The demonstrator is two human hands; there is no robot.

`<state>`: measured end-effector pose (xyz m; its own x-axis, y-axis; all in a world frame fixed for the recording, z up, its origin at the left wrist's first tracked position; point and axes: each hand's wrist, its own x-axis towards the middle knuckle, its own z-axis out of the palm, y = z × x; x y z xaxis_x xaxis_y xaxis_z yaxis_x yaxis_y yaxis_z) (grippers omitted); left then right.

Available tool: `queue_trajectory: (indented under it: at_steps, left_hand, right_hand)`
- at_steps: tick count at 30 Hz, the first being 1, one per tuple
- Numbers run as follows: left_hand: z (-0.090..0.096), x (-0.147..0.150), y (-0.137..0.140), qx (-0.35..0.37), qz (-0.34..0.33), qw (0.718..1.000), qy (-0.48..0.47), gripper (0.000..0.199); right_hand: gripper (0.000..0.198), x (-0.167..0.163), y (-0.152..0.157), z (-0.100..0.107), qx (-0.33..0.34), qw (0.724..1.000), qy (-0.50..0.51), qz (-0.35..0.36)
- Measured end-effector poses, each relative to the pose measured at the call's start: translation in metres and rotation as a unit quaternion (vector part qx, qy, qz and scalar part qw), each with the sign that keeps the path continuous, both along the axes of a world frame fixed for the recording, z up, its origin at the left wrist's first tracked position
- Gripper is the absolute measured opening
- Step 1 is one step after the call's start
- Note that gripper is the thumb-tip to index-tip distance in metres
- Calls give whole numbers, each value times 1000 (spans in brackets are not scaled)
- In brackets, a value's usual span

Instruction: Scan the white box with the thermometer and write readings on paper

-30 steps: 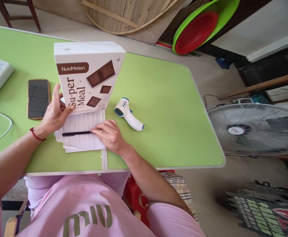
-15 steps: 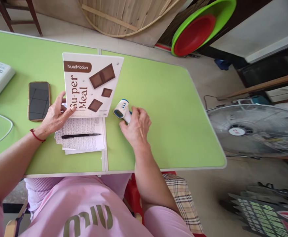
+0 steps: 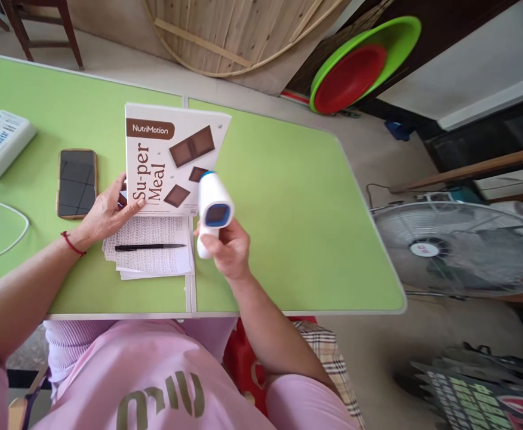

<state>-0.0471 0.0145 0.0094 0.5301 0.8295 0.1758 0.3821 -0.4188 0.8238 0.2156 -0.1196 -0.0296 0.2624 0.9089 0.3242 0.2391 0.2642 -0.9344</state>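
The left hand [image 3: 109, 207] grips the lower left corner of the NutriMotion Su-per Meal box [image 3: 178, 158], thumb across its printed front, holding it upright at the far end of the handwritten sheets [image 3: 154, 263]; whether its base touches them is unclear. The right hand [image 3: 233, 248] is wrapped around the handle of a white-and-blue infrared thermometer [image 3: 215, 192], raised above the green worktop [image 3: 306, 239], its screen facing the wearer and its head overlapping the box's lower right corner in view. A black pen [image 3: 149, 246] lies across the sheets, and a smartphone [image 3: 77, 182] rests left of the box.
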Motion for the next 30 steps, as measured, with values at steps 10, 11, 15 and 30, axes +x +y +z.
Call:
queue_trajectory:
  at_steps: [10, 11, 15, 30]
  left_hand:
    - [-1, 2, 0, 0, -2, 1000, 5, 77]
    - [-1, 2, 0, 2, -3, 1000, 9, 77]
    - [-3, 0, 1, 9, 0, 1000, 16, 74]
    - [-6, -1, 3, 51, -17, 998, 17, 73]
  right_hand:
    - [46, -22, 0, 4, -100, 987, 107, 66]
    - [46, -22, 0, 4, -103, 986, 105, 77]
    - [50, -24, 0, 8, -122, 982, 95, 110]
    - [50, -22, -2, 11, -143, 968, 142, 151]
